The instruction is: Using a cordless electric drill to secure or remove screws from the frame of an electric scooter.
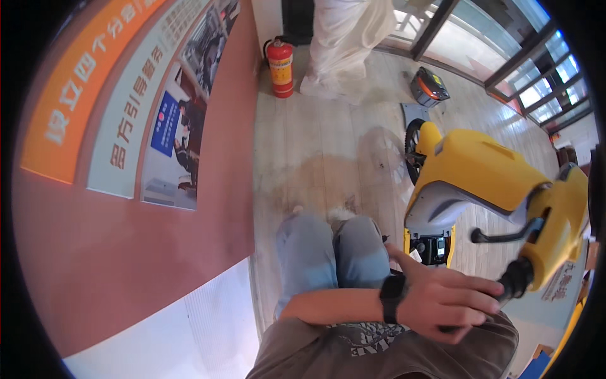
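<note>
My left forearm, with a dark watch (392, 298) on the wrist, crosses in front of my body toward the right. My left hand (448, 303) shows its back; its loosely bent fingers are apart, and nothing shows in them. Its fingertips come near the black handlebar grip (516, 278) of a yellow electric scooter (473, 164); whether they touch cannot be told. Skin showing above the left hand looks like part of my right hand or arm (404, 258), mostly covered. The scooter has a black brake lever (505, 237) and an uncovered compartment (434, 247) with dark parts inside.
My knees (331, 252) in jeans are bent ahead of me. A poster wall (221, 240) runs along the left. Farther off are a red fire extinguisher (281, 69), hanging white cloth (344, 50), a dark grey and orange box (429, 86) on the floor, and glass doors (461, 38).
</note>
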The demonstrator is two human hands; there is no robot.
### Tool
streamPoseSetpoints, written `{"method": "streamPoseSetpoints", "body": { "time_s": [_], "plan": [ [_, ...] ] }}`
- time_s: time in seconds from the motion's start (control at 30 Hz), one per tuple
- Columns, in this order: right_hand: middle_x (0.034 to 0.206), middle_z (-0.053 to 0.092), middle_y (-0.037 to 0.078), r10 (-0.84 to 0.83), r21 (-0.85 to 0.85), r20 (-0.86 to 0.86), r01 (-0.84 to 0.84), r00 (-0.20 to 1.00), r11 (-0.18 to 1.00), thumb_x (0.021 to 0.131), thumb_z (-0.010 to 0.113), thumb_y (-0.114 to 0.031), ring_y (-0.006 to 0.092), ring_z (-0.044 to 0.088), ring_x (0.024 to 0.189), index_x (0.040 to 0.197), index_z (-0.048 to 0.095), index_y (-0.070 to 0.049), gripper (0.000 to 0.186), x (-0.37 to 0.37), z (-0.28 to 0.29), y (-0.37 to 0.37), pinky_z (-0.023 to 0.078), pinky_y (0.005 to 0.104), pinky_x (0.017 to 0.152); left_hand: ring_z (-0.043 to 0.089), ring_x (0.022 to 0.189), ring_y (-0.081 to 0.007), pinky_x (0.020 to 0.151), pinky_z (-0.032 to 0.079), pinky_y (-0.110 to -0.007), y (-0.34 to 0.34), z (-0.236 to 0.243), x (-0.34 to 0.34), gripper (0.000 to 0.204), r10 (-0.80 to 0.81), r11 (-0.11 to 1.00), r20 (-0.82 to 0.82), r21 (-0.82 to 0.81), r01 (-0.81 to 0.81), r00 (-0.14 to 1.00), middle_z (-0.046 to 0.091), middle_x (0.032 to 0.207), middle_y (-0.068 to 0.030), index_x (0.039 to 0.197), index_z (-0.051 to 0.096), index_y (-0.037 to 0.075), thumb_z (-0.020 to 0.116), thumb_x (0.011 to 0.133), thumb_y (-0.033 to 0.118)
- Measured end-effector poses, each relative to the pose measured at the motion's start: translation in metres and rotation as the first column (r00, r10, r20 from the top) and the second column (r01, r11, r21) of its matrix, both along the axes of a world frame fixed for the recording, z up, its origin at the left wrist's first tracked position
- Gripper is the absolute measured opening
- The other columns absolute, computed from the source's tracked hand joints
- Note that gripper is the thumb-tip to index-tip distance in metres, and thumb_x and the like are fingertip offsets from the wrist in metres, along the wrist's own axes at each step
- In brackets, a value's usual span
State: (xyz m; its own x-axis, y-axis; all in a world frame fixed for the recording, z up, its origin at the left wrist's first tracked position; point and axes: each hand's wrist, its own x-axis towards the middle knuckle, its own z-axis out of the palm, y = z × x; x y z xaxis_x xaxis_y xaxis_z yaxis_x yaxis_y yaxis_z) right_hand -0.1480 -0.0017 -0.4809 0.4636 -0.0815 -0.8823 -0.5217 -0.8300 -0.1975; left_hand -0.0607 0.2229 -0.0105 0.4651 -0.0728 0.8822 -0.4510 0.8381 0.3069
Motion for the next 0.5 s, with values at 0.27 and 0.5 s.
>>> {"method": "streamPoseSetpoints", "body": {
  "time_s": [0.27,0.5],
  "plan": [
    [0.090,0.068,0.012,0.035,-0.142,0.516,0.045,0.856,0.989,0.081,0.057,-0.036,0.0294,0.065,0.082,0.087,0.070,-0.012,0.028,0.024,-0.073,0.051,0.050,0.0381,0.075,0.056,0.111,-0.0362,0.072,0.051,-0.038,0.012,-0.043,-0.034,0.027,0.060,0.998,-0.156,0.038,-0.055,0.986,0.052,0.119,-0.0194,0.107,0.049,0.002,0.057,0.082,0.009],
    [0.089,0.068,0.012,-0.127,0.024,0.196,0.124,0.972,0.992,0.081,0.057,-0.036,0.0291,0.065,0.083,0.086,0.070,-0.012,0.028,-0.046,-0.048,0.078,0.050,0.0390,0.074,0.061,0.081,-0.0274,0.062,0.049,-0.038,0.038,-0.129,-0.011,0.017,0.172,0.448,0.108,0.877,-0.176,0.979,0.061,0.086,-0.0083,0.091,0.054,0.007,0.059,0.078,0.016]
  ]
}}
